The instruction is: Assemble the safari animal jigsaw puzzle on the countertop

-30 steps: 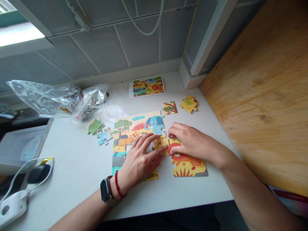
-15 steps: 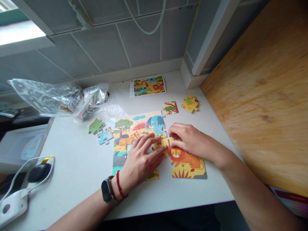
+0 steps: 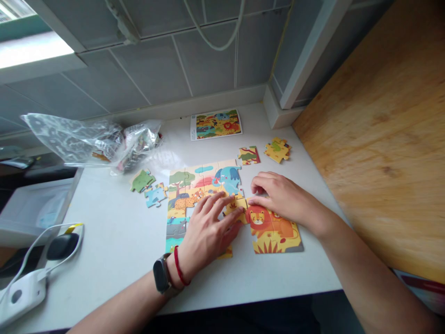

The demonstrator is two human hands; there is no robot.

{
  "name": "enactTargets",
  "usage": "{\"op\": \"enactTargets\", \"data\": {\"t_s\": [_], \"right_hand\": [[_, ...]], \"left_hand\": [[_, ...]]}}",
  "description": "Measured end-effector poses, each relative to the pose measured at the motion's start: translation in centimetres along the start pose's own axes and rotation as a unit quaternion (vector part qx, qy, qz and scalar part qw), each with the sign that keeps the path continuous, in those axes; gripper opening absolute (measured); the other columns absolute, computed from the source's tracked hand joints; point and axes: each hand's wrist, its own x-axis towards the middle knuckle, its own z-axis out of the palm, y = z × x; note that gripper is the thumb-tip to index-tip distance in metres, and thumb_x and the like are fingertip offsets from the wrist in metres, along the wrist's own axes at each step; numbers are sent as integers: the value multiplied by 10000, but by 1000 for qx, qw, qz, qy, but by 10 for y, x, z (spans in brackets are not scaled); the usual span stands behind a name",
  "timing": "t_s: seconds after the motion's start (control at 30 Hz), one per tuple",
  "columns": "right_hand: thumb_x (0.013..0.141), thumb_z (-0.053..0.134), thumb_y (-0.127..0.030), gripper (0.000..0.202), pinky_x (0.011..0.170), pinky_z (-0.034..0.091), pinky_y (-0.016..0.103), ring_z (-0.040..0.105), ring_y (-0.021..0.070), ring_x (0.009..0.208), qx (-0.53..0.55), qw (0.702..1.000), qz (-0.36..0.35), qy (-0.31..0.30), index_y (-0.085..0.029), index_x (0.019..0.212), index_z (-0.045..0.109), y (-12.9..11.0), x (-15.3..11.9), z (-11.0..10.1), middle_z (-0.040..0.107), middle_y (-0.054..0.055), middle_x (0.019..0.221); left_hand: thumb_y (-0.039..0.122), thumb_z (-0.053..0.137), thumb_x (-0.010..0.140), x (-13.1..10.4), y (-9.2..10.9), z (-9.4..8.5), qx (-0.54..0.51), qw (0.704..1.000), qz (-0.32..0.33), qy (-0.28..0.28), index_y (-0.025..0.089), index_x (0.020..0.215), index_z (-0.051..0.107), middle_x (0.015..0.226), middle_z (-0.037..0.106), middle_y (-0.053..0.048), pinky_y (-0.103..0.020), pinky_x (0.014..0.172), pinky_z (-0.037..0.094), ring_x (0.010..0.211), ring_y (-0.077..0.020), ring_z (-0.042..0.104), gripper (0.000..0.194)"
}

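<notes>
A jigsaw puzzle of cartoon animals (image 3: pixel 179 181) lies partly joined on the white table. My left hand (image 3: pixel 210 227) rests flat over its lower middle with fingers spread, hiding some pieces. Its fingertips touch a yellow puzzle piece (image 3: pixel 239 211) below the elephant. My right hand (image 3: pixel 278 195) is at the top edge of the lion section (image 3: pixel 276 234), fingers curled and thumb on that edge; the fingertips are partly hidden. The lion section meets the yellow piece at its upper left. Lower down, a gap of table separates it from the pieces under my left hand.
Loose pieces lie around: a green piece (image 3: pixel 142 181), a blue piece (image 3: pixel 156 195), a tree piece (image 3: pixel 249 155) and yellow pieces (image 3: pixel 278 149). A picture card (image 3: pixel 217 125) lies at the back. Left are a clear plastic bag (image 3: pixel 93 144) and a white power strip (image 3: pixel 22 297); right, a wooden panel (image 3: pixel 375 139).
The lion section has shifted up against the yellow piece, narrowing the gap there. My right hand has drawn slightly back from the seam, uncovering more of the lions. My left hand stays on the puzzle.
</notes>
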Motion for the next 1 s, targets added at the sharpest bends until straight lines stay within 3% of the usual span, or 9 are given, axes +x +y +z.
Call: {"op": "enactTargets", "data": {"t_s": [0.47, 1.0], "right_hand": [[861, 856, -210, 246, 796, 436, 308, 612, 211, 895, 6, 1000, -13, 11, -216, 809, 615, -1, 3, 1, 690, 23, 890], [875, 862, -243, 213, 831, 440, 331, 592, 233, 945, -8, 999, -31, 21, -203, 832, 658, 1, 5, 5, 689, 43, 924]], "left_hand": [[274, 644, 1038, 0, 2, 0, 11, 1000, 0, -3, 257, 1294, 712, 1492, 654, -60, -561, 1067, 549, 1344, -339, 593, 266], [275, 632, 1040, 3, 0, -3, 15, 1000, 19, -15, 243, 1292, 710, 1376, 711, -76, -542, 1052, 561, 1325, -328, 583, 265]]}}
